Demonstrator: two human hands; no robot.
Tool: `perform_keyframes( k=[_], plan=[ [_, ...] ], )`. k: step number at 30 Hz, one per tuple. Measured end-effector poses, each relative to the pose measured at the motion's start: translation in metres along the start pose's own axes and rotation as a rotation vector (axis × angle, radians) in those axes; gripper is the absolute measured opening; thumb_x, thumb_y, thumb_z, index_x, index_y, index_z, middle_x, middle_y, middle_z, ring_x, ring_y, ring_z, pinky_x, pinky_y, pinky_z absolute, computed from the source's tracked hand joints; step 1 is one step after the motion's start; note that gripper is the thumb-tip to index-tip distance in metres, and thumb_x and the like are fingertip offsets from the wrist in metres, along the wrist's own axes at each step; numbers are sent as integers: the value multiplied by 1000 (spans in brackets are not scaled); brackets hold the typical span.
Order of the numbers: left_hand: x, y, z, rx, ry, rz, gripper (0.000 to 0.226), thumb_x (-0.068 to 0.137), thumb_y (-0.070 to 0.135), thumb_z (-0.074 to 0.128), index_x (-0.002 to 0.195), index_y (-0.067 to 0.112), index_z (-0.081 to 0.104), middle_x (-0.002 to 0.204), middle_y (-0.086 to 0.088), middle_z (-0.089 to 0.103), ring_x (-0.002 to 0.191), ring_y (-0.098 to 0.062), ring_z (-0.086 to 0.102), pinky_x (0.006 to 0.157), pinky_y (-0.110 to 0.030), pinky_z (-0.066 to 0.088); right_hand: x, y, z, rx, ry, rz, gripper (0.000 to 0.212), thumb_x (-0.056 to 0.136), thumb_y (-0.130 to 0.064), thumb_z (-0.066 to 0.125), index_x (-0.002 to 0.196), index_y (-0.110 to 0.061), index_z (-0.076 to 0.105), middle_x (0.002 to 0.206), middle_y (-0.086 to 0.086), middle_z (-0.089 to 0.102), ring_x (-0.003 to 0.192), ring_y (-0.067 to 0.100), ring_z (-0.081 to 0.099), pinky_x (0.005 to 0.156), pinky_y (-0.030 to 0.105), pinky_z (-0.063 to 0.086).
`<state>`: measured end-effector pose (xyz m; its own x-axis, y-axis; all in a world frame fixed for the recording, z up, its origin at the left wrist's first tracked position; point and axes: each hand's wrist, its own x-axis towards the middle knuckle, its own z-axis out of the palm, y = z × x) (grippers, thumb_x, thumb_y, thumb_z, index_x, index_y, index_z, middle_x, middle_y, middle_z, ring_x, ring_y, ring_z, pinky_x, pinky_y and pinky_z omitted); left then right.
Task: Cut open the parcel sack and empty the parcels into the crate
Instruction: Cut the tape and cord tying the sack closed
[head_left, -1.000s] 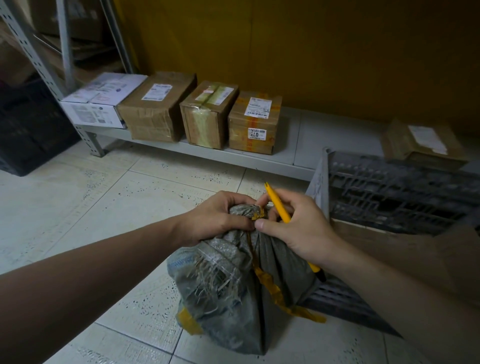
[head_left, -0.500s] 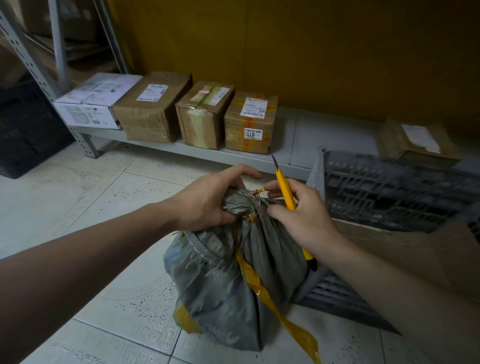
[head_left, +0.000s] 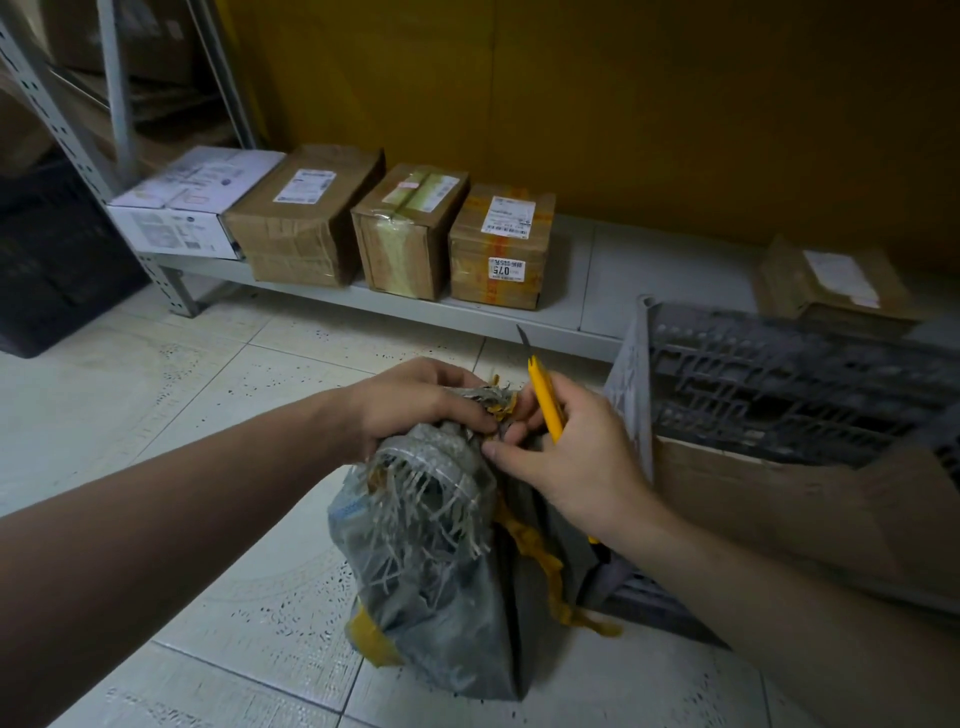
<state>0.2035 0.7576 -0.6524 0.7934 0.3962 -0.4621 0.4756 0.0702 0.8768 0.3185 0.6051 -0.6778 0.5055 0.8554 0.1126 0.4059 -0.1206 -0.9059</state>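
Note:
A grey woven parcel sack (head_left: 441, 587) stands on the tiled floor, its frayed neck bunched at the top and yellow tape (head_left: 540, 561) hanging down its side. My left hand (head_left: 415, 402) clamps the gathered neck from the left. My right hand (head_left: 566, 457) holds a yellow utility knife (head_left: 545, 400), blade pointing up and away, while its fingertips pinch the sack's tie by the neck. A dark grey plastic crate (head_left: 779, 384) stands just right of the sack, with brown cardboard inside it.
A low grey metal shelf (head_left: 571, 306) runs along the yellow wall, carrying a white box (head_left: 192, 202), three brown parcels (head_left: 410, 234) and a flat parcel (head_left: 831, 280) at the right. A black crate (head_left: 52, 260) sits at far left.
My left hand has closed down over the sack's neck again. My right hand has shifted lower, pinching at the tie, and the yellow tape hangs crumpled closer to the sack.

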Motion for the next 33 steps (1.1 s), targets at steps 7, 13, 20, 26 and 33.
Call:
perform_keyframes(
  k=[7,13,20,26,33],
  plan=[
    [2,-11,-10,-134,-168,2,33,79,6,64,111,-1,65,108,-28,59,101,-38,57,99,-50,46,-3,-7,3,-103,35,-23,32,70,-36,85,83,-26,57,75,-3,67,68,7,62,61,18,48],
    [3,-7,-2,-120,-37,5,22,85,0,64,106,1,70,99,-26,67,83,-28,68,74,-32,58,3,-8,2,-148,82,16,27,73,-23,83,85,-25,59,70,-2,68,66,4,62,58,7,43],
    [-2,-8,-5,-30,186,0,30,89,7,65,118,1,64,117,-33,66,112,-48,62,99,-55,50,1,-3,-3,-75,95,4,27,78,-21,81,91,-28,58,70,-6,70,52,-1,57,55,13,37],
    [0,-5,3,-43,216,21,46,88,6,69,130,21,56,108,-24,73,104,-43,69,95,-58,54,3,0,0,-50,51,-42,26,79,-8,75,89,-27,60,67,5,64,46,2,50,50,12,39],
    [-4,-2,5,3,214,54,35,90,6,67,123,17,63,114,-28,68,106,-47,66,93,-59,53,6,6,0,40,-4,-17,35,78,-5,70,101,-30,66,65,6,59,51,6,49,55,26,43]
  ],
)
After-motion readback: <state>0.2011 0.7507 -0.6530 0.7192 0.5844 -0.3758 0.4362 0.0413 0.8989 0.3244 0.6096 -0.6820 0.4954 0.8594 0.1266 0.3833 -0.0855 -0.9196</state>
